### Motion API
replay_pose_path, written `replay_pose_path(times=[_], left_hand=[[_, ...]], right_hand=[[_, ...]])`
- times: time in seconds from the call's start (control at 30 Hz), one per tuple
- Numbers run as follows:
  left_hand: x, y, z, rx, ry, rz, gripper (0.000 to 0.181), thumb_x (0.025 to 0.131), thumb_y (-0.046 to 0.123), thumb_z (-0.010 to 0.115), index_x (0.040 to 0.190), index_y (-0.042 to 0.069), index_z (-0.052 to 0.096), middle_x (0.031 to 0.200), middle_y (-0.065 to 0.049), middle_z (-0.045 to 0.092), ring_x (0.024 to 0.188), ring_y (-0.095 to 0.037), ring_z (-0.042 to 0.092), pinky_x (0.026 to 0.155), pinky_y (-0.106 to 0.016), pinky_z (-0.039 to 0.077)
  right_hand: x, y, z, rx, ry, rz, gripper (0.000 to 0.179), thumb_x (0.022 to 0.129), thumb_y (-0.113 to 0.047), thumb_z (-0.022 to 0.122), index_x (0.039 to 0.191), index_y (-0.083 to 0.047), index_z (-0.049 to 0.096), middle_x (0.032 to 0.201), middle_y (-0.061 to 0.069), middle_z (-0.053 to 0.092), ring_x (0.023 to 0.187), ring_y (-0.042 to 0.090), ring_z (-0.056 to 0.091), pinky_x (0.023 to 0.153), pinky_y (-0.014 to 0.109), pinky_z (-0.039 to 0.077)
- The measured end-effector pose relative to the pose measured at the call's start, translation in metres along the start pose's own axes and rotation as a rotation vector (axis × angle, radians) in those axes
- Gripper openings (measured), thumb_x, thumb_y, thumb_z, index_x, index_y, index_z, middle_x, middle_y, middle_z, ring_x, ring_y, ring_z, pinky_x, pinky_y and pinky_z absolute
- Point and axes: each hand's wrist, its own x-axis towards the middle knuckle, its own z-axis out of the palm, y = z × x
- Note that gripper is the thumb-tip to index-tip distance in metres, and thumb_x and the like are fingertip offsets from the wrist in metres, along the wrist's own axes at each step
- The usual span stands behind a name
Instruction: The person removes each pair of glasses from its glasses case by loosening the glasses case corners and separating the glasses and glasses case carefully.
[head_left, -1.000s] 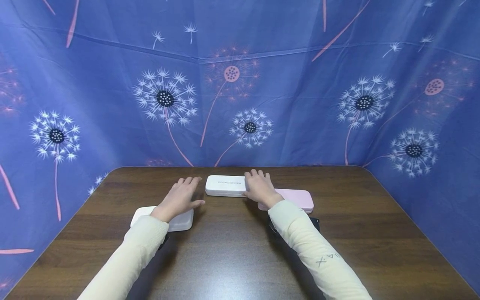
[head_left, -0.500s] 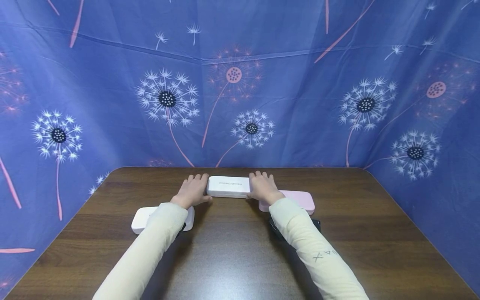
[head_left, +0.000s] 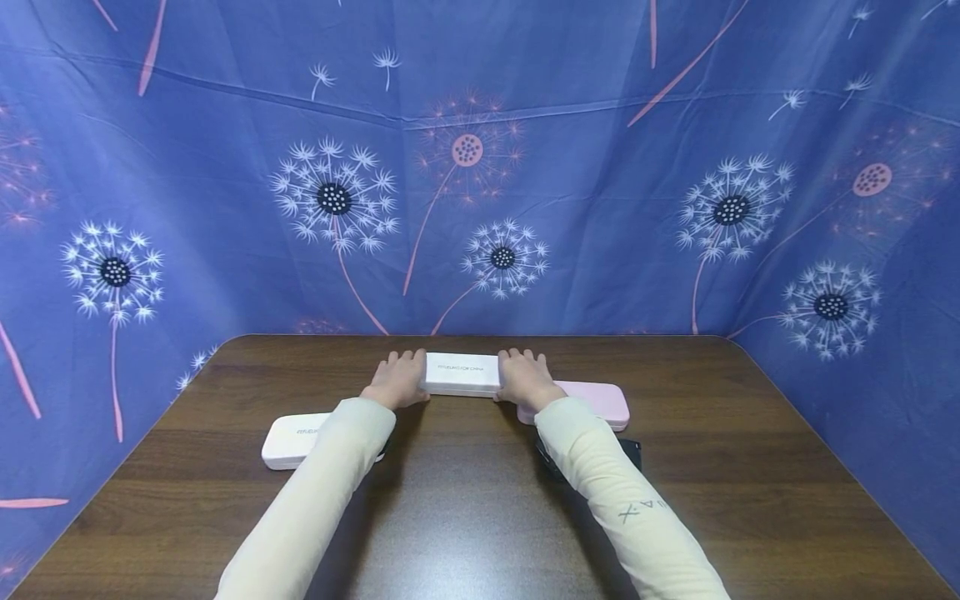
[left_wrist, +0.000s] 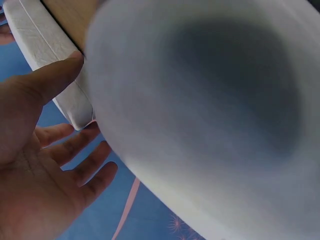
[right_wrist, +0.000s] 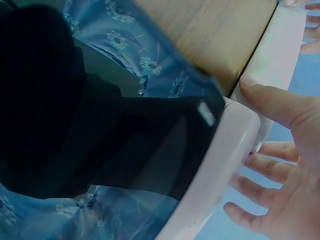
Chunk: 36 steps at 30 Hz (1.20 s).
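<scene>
A long white glasses case (head_left: 461,373) with small print on its lid lies near the back edge of the table. My left hand (head_left: 397,382) grips its left end; in the left wrist view the thumb (left_wrist: 62,75) lies on the near side and the fingers are past the end. At the other end my right hand (head_left: 523,380) holds the case, its thumb (right_wrist: 270,100) against the near side. Just right of that hand sits a pink case (head_left: 596,402). A second white case (head_left: 288,440) is partly hidden under my left forearm.
A black glossy case (head_left: 632,452) lies in front of the pink one, mostly under my right sleeve. These stand on a brown wooden table (head_left: 465,500). Behind it hangs a blue dandelion-print cloth (head_left: 600,167).
My left hand has moved right and come up to the white case's left end, taking hold of it. My right hand stays at the right end. The case has hardly moved.
</scene>
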Motion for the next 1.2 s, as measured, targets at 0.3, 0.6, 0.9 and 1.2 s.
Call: replay_pose_path(times=[0.3,0.6,0.9,1.2], left_hand=[[0.0049,0.0034,0.0033,-0.025,-0.031,-0.043,0.075,0.080,0.026,0.069,0.138,-0.001,0.030,0.132,-0.022,0.045,0.117,-0.039,0.042,0.096,-0.050,0.037],[0.0060,0.0047,0.0065,-0.030,-0.006,-0.050,0.071,0.081,0.025,0.069,0.136,0.000,0.032,0.130,-0.021,0.047,0.113,-0.038,0.044,0.094,-0.049,0.039],[0.0054,0.0059,0.0069,-0.037,0.030,-0.035,0.067,0.080,0.021,0.070,0.133,-0.001,0.035,0.124,-0.022,0.049,0.112,-0.038,0.044,0.092,-0.049,0.040],[-0.0006,0.0072,0.0024,-0.034,0.077,0.004,0.067,0.079,0.021,0.070,0.132,-0.002,0.036,0.122,-0.023,0.050,0.110,-0.039,0.045,0.090,-0.049,0.041]], right_hand=[[0.0015,0.0002,0.0023,0.005,0.001,0.008,0.068,0.069,-0.034,0.077,0.122,-0.003,0.048,0.124,0.015,0.052,0.113,0.035,0.045,0.098,0.053,0.032],[0.0033,-0.0001,0.0036,0.013,0.003,0.012,0.069,0.068,-0.033,0.078,0.122,-0.002,0.049,0.123,0.015,0.052,0.111,0.034,0.046,0.097,0.053,0.033],[0.0051,-0.0009,0.0052,0.046,0.035,0.020,0.071,0.065,-0.029,0.080,0.122,-0.001,0.048,0.124,0.017,0.051,0.112,0.034,0.046,0.097,0.054,0.032],[0.0008,0.0010,-0.0029,0.054,0.049,0.008,0.071,0.066,-0.030,0.080,0.121,0.001,0.048,0.121,0.018,0.052,0.110,0.034,0.047,0.099,0.055,0.031]])
